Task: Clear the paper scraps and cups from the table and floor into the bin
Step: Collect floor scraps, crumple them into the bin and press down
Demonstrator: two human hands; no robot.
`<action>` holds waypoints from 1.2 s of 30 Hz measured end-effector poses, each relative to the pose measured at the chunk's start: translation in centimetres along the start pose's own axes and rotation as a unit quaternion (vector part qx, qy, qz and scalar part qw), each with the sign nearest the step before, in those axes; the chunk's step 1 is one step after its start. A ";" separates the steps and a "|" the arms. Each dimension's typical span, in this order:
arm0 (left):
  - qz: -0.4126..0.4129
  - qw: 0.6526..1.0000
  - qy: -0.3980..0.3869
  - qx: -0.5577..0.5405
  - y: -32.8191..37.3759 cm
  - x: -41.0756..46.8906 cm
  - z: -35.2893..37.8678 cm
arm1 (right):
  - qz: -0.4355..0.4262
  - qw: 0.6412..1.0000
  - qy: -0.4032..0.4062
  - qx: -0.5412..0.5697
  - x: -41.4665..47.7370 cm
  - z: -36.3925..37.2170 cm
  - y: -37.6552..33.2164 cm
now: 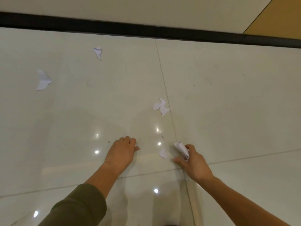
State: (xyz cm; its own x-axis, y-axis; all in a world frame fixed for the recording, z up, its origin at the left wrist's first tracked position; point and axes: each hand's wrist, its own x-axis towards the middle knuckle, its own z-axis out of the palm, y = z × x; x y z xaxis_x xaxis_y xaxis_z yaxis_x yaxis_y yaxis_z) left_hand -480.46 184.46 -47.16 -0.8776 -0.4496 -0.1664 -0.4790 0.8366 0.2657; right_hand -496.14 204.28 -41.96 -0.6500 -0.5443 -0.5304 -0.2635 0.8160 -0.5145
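Nearest to us, our olive-green sleeve [78, 206] covers the left forearm, while the right forearm is bare. Our left hand [121, 151] is low over the glossy floor [228, 111] with its fingers [132, 141] curled under; we cannot tell whether they hold anything. Our right hand [193, 162] grips a crumpled wad of paper [181, 149], the fingers curled round it and the thumb stretched toward the floor. Between our hands a small torn scrap [163, 153] lies flat on the tile, just beside the right thumb, and a tiny fleck [162, 136] lies a little beyond it. Farther out, close to a grout line, a cluster of ragged scraps [161, 106] sits together. Well to the left lies a larger folded scrap [43, 80], and beyond that a curled scrap [98, 52]. At the far edge a black skirting strip [146, 31] runs along the floor beneath a pale wall [130, 8], with an ochre panel [280, 18] at the top right.
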 end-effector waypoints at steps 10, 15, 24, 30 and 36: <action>0.008 0.994 -0.033 -0.101 3.7 0.8 -2.2 | -0.046 0.997 -0.018 -0.065 1.4 1.4 1.0; 0.011 0.983 -0.139 -0.118 7.4 1.0 -2.5 | -0.048 0.998 0.049 0.015 1.2 0.6 1.5; 0.000 0.984 -0.117 -0.136 9.0 1.6 0.7 | -0.026 0.996 0.041 0.071 0.4 -0.1 2.8; -0.031 0.987 -0.102 -0.119 9.4 1.0 0.0 | -0.043 0.998 0.041 0.019 1.0 0.7 3.0; -0.090 0.960 -0.130 -0.229 8.1 2.1 -2.8 | -0.062 0.996 0.042 0.055 0.1 0.6 2.7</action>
State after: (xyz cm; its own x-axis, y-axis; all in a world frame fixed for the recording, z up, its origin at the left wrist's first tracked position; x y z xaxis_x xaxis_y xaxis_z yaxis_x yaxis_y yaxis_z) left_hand -486.25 189.46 -42.70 -0.7736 -0.4308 -0.4646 -0.6332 0.4998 0.5909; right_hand -496.49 206.30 -43.80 -0.6763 -0.6179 -0.4011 -0.2692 0.7141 -0.6462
